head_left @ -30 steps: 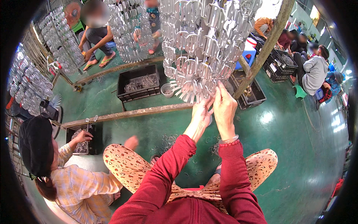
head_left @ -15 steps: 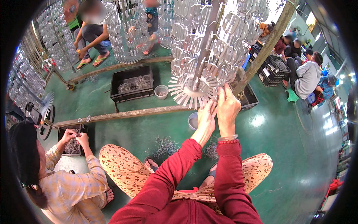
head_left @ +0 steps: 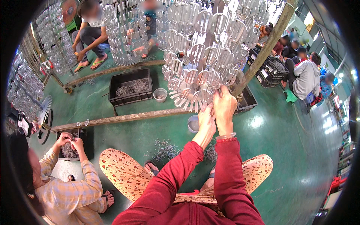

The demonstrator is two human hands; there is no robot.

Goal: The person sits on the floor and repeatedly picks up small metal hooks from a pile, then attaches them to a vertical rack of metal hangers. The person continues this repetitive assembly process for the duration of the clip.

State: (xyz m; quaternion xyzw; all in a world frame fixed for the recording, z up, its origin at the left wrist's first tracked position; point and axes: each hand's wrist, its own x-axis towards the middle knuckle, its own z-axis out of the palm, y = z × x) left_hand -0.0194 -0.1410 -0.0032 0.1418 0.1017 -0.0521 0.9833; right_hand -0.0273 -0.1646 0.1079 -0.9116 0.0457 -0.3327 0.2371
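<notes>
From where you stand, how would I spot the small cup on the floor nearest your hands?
Start at the long wooden beam lying across the green floor. Just this side of it, below the left hand, stands a small pale cup. The other white cup sits beyond the beam.

Metal rack (head_left: pixel 210 48) top cut off; fingertips (head_left: pixel 221 92) seemingly hidden among pieces.

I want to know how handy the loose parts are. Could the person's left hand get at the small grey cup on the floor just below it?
Probably yes. The left hand is up at the hanging rack of metal pieces, and the grey cup stands on the green floor beside it, with nothing lying between them.
</notes>
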